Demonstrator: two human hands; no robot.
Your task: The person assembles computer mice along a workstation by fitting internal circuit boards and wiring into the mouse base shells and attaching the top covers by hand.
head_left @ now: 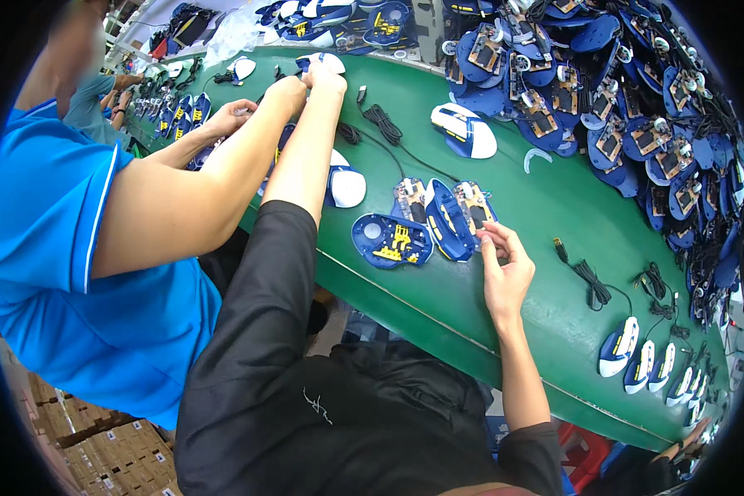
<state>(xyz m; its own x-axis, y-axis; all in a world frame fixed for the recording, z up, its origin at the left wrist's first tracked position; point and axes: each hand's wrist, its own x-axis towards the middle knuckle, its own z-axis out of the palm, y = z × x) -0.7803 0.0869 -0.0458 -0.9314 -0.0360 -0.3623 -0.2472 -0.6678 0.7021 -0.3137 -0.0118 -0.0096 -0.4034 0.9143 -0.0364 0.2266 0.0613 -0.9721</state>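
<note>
My left hand [326, 81] reaches far across the bench, fingers curled at a white and navy computer mouse shell [331, 61]; its fingertips are partly hidden. My right hand [507, 273] pinches the lower edge of an opened mouse base with a brown circuit board [474, 203]. Left of that base, a navy mouse shell [448, 221] stands tilted, touching it. Another circuit board [410, 198] with a cable lies behind. Nearest the bench edge is an open navy shell with yellow parts inside [393, 240].
At the left, a co-worker in a blue shirt [50, 190] reaches over the bench, an arm beside mine. Navy bases with boards [546, 99] are heaped at the far right. A white and navy mouse [465, 131] lies behind my work; several cabled mice [618, 347] line the right.
</note>
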